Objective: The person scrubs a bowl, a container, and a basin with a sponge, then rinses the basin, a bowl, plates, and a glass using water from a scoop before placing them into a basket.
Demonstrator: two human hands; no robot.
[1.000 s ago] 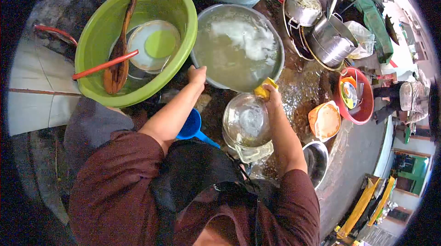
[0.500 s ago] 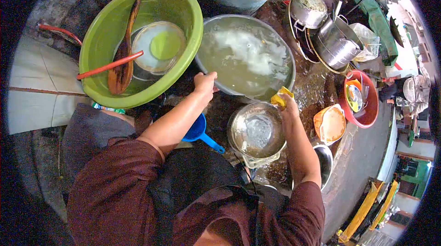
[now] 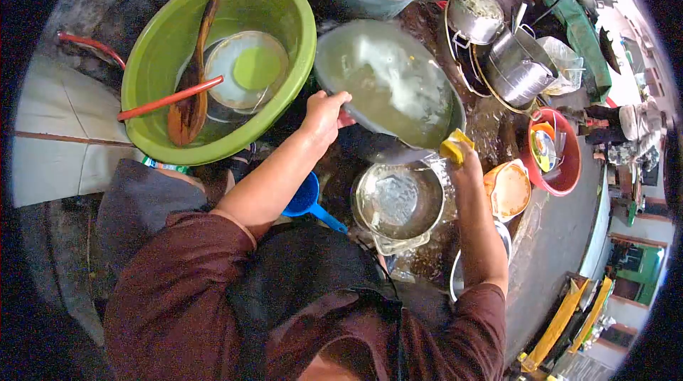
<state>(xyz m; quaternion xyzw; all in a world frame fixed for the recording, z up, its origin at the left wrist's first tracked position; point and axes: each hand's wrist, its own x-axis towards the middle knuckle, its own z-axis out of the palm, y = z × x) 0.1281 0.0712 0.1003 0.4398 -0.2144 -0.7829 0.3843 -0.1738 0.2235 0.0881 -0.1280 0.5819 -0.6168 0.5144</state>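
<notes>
A large grey basin (image 3: 380, 145) of cloudy, foamy water is tilted, its right front edge lowest. My left hand (image 3: 327, 112) is closed on its near left rim. At the right end of the rim, my right hand (image 3: 466, 160) is closed around a yellow sponge (image 3: 453, 145) and seems to touch the basin there; its fingertips are partly hidden. Just below the lowered edge sits a round metal pot (image 3: 363, 203), wet inside. A blue dipper (image 3: 306, 196) lies under my left forearm.
A big green tub (image 3: 135, 46) at the left holds a wooden paddle (image 3: 193, 93) and a red-handled tool (image 3: 171, 99). Metal pots (image 3: 516, 64) stand at the back right. An orange container (image 3: 511, 189) and a red basin (image 3: 569, 175) are to the right, on wet ground.
The grey basin has gone from nearly level to tilted, its far left side raised. My left hand has moved up and right, and my right hand with the sponge has shifted right to the rim.
</notes>
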